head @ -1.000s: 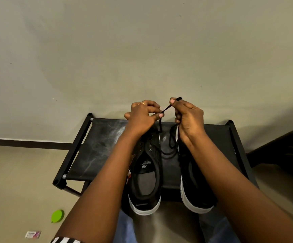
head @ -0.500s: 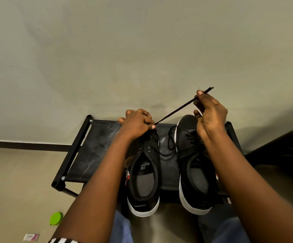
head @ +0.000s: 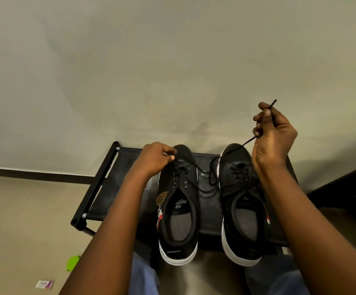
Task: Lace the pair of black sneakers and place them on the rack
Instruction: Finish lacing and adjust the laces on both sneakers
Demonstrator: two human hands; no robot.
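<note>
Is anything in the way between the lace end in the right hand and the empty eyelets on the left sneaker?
Nothing visible blocks it. The right hand pinches the lace up beside the right sneaker. The left sneaker has its upper eyelets exposed; the left hand sits at its toe end.

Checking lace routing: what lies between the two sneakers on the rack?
In the head view, a slack loop of black lace crosses the rack's dark fabric between the left sneaker and right sneaker; nothing else.
</note>
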